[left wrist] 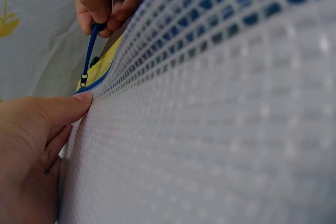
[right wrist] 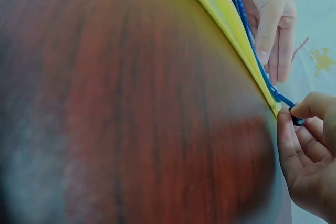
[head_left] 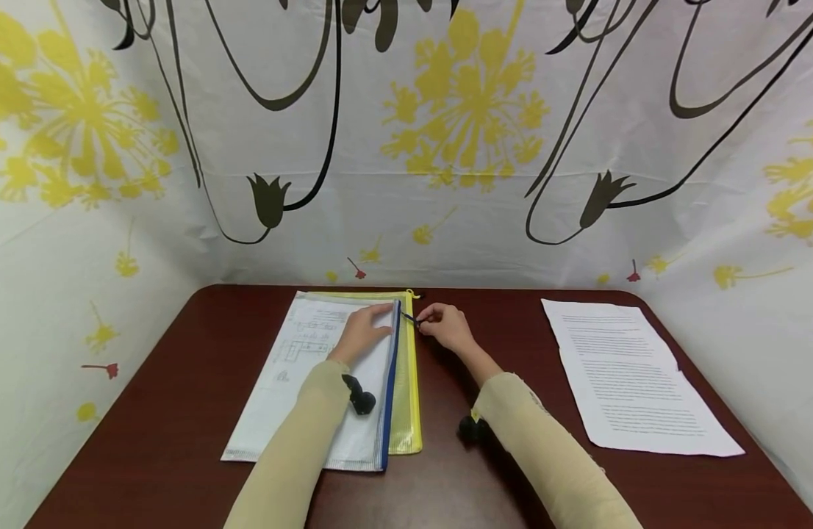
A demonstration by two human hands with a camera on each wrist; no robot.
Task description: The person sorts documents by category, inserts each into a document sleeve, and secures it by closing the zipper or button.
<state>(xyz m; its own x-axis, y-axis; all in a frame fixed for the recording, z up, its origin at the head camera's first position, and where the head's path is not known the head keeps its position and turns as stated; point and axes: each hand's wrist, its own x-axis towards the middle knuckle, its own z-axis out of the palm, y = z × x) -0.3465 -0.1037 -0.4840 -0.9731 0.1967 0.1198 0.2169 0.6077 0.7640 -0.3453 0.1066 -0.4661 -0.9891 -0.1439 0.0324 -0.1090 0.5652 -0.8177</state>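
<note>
A clear mesh zip pouch (head_left: 343, 448) with a blue zipper edge (head_left: 389, 404) lies over a yellow zip pouch (head_left: 406, 419); sheets with printed diagrams show through it. Near the far right corner my left hand (head_left: 362, 334) pinches the clear pouch. In the left wrist view, its thumb (left wrist: 71, 109) presses on the mesh just beside the zipper, other fingers behind. Just to the right, my right hand (head_left: 448, 327) pinches the dark end of the blue zipper pull (left wrist: 90, 51) between thumb and finger. That pull stretches taut from the zipper's far end, as the right wrist view also shows.
Both pouches lie on a dark red-brown table (head_left: 499, 470). Toward the right side are printed paper sheets (head_left: 631, 375) with uneven edges. Behind the table and at its sides hangs white cloth (head_left: 446, 242) with yellow and dark flower patterns.
</note>
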